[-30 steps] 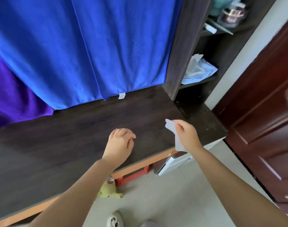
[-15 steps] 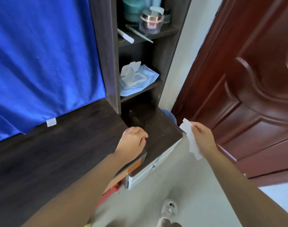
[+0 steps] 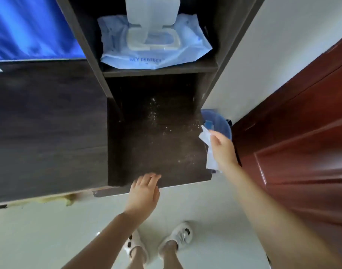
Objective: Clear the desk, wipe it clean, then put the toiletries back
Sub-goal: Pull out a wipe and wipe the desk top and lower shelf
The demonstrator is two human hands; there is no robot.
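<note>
My right hand (image 3: 222, 150) pinches a white wet wipe (image 3: 210, 150) at the right edge of the dark desk (image 3: 49, 123), just in front of a blue bin (image 3: 218, 123). The wipe hangs down from my fingers. My left hand (image 3: 144, 191) rests with relaxed fingers on the desk's front edge and holds nothing. White specks dot the desk surface below the shelf unit. A light blue pack of wet wipes (image 3: 152, 39) with its white lid flipped up lies on the shelf above.
A dark shelf unit (image 3: 92, 45) stands on the desk's right part. A blue curtain (image 3: 30, 26) hangs at the back left. A red-brown door (image 3: 302, 142) is on the right beside a white wall. My feet in white shoes stand on the pale floor (image 3: 40, 239).
The view has swung right and down toward the desk's right end. My right hand with the wipe has moved over to the blue bin. My left hand slid to the front edge.
</note>
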